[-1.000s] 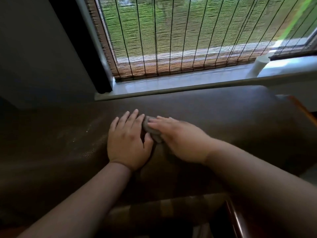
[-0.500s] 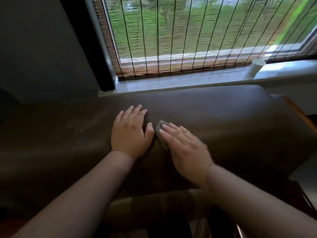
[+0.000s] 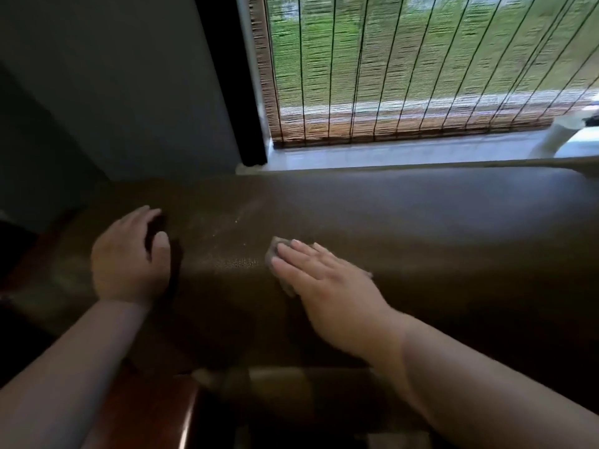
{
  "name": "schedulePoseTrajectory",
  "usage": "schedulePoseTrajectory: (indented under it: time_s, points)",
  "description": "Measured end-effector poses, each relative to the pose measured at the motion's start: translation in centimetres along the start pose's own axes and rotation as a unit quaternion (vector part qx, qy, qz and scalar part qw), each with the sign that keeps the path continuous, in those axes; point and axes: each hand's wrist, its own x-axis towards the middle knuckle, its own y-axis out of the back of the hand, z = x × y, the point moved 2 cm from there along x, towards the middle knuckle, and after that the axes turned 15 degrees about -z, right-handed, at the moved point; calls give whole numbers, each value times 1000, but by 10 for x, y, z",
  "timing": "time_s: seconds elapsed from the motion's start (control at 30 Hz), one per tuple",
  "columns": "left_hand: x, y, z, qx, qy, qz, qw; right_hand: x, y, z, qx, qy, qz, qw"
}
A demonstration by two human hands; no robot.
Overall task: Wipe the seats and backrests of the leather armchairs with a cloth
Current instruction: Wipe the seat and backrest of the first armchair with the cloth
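From the head view we look down on the top of a dark brown leather backrest (image 3: 405,228) that sits just below a window sill (image 3: 405,153) and a bamboo blind (image 3: 421,69). Our right hand (image 3: 327,286) lies flat with straight fingers, pressing a small grey cloth (image 3: 275,256) onto the leather; only the cloth's edge shows past the fingertips, near the middle of the backrest top. We judge the flat palm is there to spread pressure across the pad while wiping. Our left hand (image 3: 129,264) rests on the leather well apart to the left, fingers loosely bent over the rounded crest and holding nothing, likely to brace us. Between the two hands pale dusty specks (image 3: 236,251) mark the leather, so that patch looks not yet wiped. The seat is out of sight
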Motion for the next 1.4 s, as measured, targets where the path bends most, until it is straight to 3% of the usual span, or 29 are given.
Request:
schedulePoseTrajectory:
  time_s: [0.07, 0.17, 0.23, 0.3, 0.37, 0.43, 0.47, 0.53, 0.6, 0.67, 0.7, 0.73, 0.83, 0.9, 0.97, 1.07, 1.13, 1.2, 1.27, 1.33, 1.4]
  points:
    - [2, -3, 0, -6, -14, 24, 1000, 2, 7, 18, -7, -12, 29, 999]
    - [6, -11, -10, -1, -30, 55, 998, -10, 30, 63, 101, -231, 144, 957]
    - [8, -18, -15, 10, -44, 65, 997, -11, 32, 66, 137, -317, 176, 922]
    - [11, -22, -19, 16, -44, 68, 997, 7, 20, 26, 87, -256, 167, 948]
    - [13, -22, -18, 19, -40, 68, 997, 25, 0, -20, 45, -85, 95, 991]
    - [12, -22, -18, 25, -31, 66, 997, 33, -15, -45, 9, 57, -21, 998]
    - [13, -22, -18, 28, -27, 63, 997, 36, -15, -43, -11, 83, -34, 996]
    - [12, -21, -18, 27, -24, 60, 998, 41, -2, -23, 3, 26, 25, 999]
    - [12, -21, -18, 28, -18, 59, 998, 46, 21, 14, 90, -137, 111, 980]
    - [10, -23, -18, 34, -5, 52, 998, 55, 38, 40, 132, -275, 129, 944]
    - [9, -23, -17, 36, -2, 51, 998, 63, 37, 37, 117, -299, 113, 940]
    - [9, -24, -18, 37, -1, 53, 998, 73, 34, 23, 100, -288, 85, 949]
    - [12, -26, -21, 31, -8, 50, 998, 91, 6, -51, 36, -46, 0, 998]
    - [13, -27, -24, 31, -12, 51, 998, 92, -1, -70, 6, 62, -45, 997]
    - [13, -26, -23, 25, -17, 54, 998, 99, 18, -43, 30, 27, -6, 999]
    - [12, -26, -22, 19, -11, 56, 998, 121, 49, 26, 124, -183, 52, 974]
    - [12, -27, -22, 20, -8, 53, 998, 135, 58, 42, 141, -257, 59, 954]
    - [13, -28, -23, 20, -5, 51, 998, 151, 51, 14, 105, -198, 24, 974]
    - [14, -28, -25, 19, -9, 46, 999, 155, 33, -37, 52, -38, -25, 998]
    - [13, -27, -26, 21, -9, 37, 999, 151, 14, -68, -13, 81, -71, 994]
    - [13, -26, -23, 21, -6, 37, 999, 143, 22, -52, 25, 46, -54, 997]
